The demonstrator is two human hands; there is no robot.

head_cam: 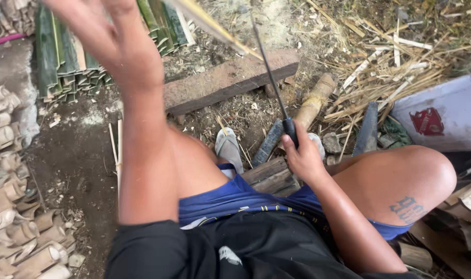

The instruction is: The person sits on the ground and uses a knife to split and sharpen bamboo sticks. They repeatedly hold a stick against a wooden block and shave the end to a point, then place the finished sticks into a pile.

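- Right hand [301,155] is closed in a fist around the dark handle of a long thin blade [269,67], just above the knees.
- From that fist the blade rises up and away, leaning toward the left, and its upper part meets a pale bamboo strip [215,26].
- Where they meet, the bamboo strip crosses the blade slantwise; the strip runs from the top of the view down toward the right and looks blurred.
- Left hand [109,36] is raised high at the top left, fingers spread and mostly open; its fingertips are cut off by the frame edge, so whether it grips the strip's far end cannot be told.
- The strip lies to the right of the left hand, near it, and well above the right hand.
- Below the blade a brown wooden beam [230,80] lies on the littered ground, with a short bamboo section [314,101] just beside its right end.
- A grey sandal [229,147] sits between the knees, left of the right fist.
- Bundled green bamboo slats [65,57] lie at the upper left, and cut bamboo pieces [18,227] are stacked along the left edge.
- Dry shavings [390,67] cover the ground at the upper right.
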